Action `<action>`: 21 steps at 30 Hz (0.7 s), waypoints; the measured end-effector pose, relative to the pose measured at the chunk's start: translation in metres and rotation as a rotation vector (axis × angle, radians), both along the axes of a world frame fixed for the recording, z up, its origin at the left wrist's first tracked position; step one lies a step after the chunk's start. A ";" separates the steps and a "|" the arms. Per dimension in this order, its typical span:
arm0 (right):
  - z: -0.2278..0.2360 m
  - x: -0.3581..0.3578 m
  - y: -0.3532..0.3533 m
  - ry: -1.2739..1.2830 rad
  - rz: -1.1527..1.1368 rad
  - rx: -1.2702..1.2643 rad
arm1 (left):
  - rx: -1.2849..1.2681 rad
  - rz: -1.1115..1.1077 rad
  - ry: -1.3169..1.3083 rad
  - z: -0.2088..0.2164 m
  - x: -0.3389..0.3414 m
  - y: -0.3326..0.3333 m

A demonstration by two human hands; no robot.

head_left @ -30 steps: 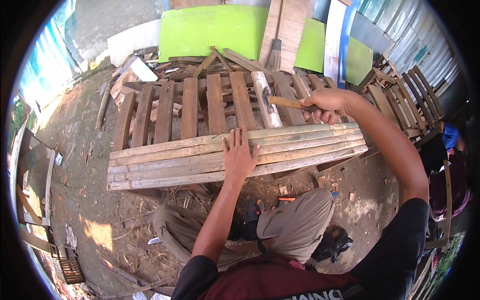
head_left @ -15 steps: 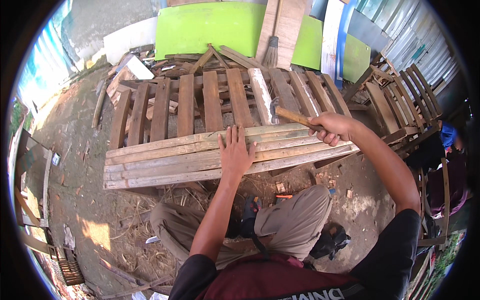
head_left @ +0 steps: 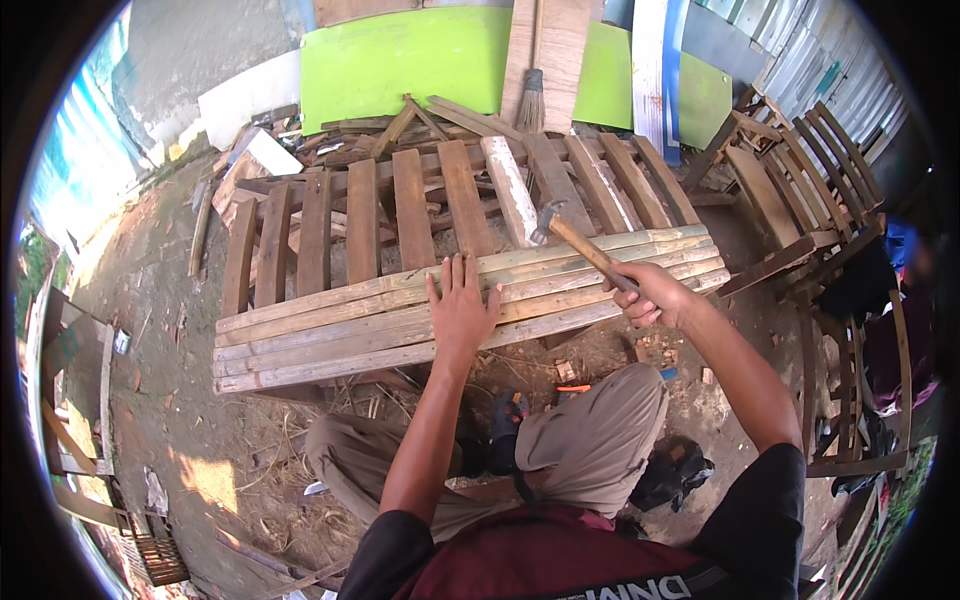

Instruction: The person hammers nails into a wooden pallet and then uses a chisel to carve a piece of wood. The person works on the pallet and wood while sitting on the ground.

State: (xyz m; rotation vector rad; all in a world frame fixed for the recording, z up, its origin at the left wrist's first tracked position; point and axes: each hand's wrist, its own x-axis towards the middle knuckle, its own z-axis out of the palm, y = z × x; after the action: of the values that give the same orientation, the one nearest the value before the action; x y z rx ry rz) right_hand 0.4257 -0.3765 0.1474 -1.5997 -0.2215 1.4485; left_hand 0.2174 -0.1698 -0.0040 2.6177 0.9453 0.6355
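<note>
Gripping a wooden-handled, grey-headed hammer (head_left: 592, 255), right fingers (head_left: 637, 309) clamped; left fingers (head_left: 457, 273) apart on pale, weathered slats (head_left: 330, 338)

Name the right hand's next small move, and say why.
Probably a short downward tap on the pale strips: the right hand grips the hammer, its head appearing near the strips' far edge, while the left hand lies flat on them, clear of the head.

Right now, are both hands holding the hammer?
No, only the right hand grips the hammer, while the left hand rests on the pale strips.
</note>
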 end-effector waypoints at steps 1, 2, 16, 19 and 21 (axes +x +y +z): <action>-0.001 -0.004 -0.002 -0.001 -0.018 0.008 | 0.009 -0.001 -0.001 0.000 0.000 0.000; -0.002 -0.008 -0.003 -0.003 -0.037 0.015 | 0.018 -0.002 -0.002 0.001 -0.001 0.000; -0.085 -0.056 -0.027 -1.073 0.145 0.101 | 0.013 -0.011 -0.009 -0.001 0.000 0.000; -0.092 -0.071 -0.029 -1.097 0.061 0.093 | 0.021 -0.006 -0.008 -0.003 0.000 0.001; -0.095 -0.074 -0.028 -1.087 0.040 0.106 | 0.038 -0.012 -0.016 -0.006 0.000 0.001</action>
State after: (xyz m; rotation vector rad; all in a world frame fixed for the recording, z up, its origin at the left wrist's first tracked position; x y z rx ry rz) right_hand 0.3514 -0.4043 0.0519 -2.1426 -0.9239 0.4395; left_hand 0.2176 -0.1685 -0.0097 2.6453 0.9213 0.6767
